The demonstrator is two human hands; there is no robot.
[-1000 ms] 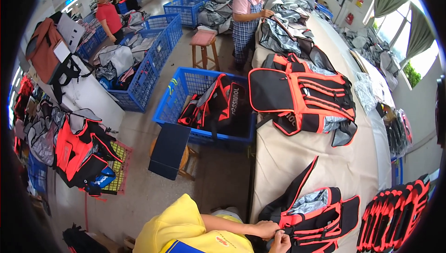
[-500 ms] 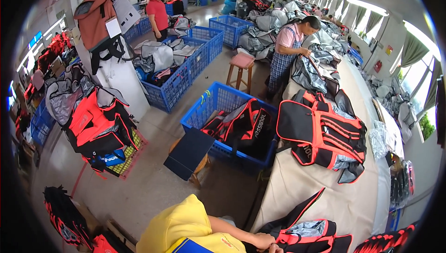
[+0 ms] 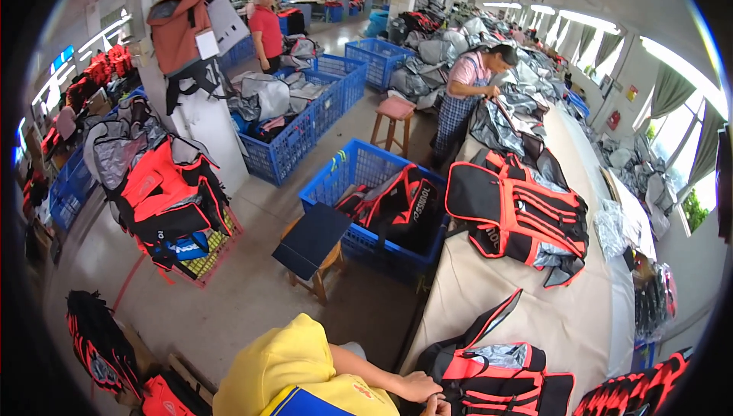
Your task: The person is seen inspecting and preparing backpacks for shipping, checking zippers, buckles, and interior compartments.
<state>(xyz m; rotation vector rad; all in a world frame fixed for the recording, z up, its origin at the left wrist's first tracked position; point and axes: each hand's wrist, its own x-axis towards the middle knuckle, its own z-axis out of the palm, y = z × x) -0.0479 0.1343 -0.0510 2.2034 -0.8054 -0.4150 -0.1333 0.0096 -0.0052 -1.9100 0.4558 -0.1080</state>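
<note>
A black and orange-red backpack (image 3: 500,389) lies on the cloth-covered table at the lower right, its flap raised and grey lining showing at the opening. My left hand (image 3: 418,387) comes from the yellow sleeve and is closed at the backpack's near left edge. Close beside it, my right hand (image 3: 436,407) is also closed, cut off by the lower border. The fingers of both meet at that black edge; the exact part pinched is too small to make out. Farther up the table lies another backpack (image 3: 523,206) of the same colours.
A blue crate (image 3: 324,179) with backpacks stands left of the table (image 3: 466,278). Beside it, a black board (image 3: 311,240) rests on a wooden stool (image 3: 328,271). A co-worker (image 3: 466,87) handles grey pieces at the table's far end. Stacked backpacks (image 3: 168,194) stand at left.
The view has shifted slightly, so the surroundings sit a little differently in it. My hands stay together at the backpack's edge. The far co-worker bends lower over the grey pieces.
</note>
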